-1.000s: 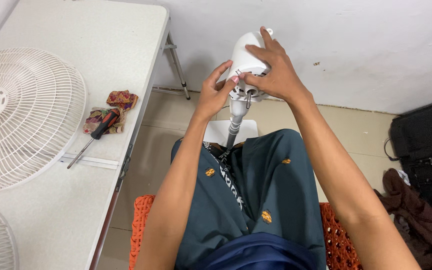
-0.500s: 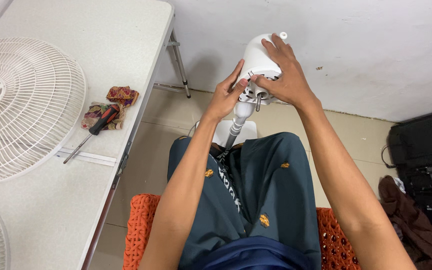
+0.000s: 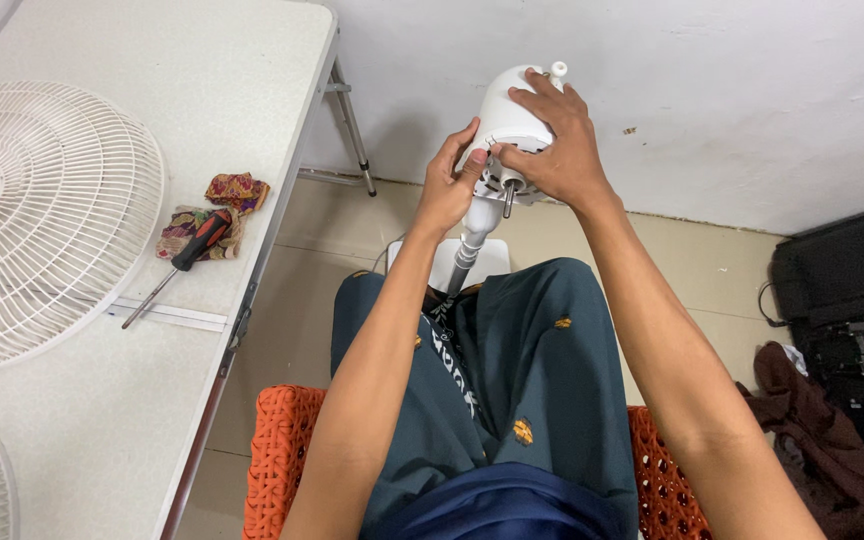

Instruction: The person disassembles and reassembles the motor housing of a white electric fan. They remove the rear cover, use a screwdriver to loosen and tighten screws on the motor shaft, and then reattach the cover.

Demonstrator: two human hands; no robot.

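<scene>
The white fan motor housing (image 3: 508, 125) sits atop its pole (image 3: 468, 250), long axis running six to twelve, shaft end facing the person. Right hand (image 3: 552, 150) wraps closed over it from two o'clock; left hand (image 3: 444, 190) pinches its underside from eight. Screwdriver (image 3: 184, 258) lies well apart at nine.

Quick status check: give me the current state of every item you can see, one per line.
Fan motor housing: upright on its stand, guard and blades off, bare shaft exposed.
Left hand: fingers on the housing's front edge.
Right hand: spread over the top of the housing.
Fan guard: detached, flat on the table.
Screwdriver: idle, lying across a patterned cloth.
</scene>
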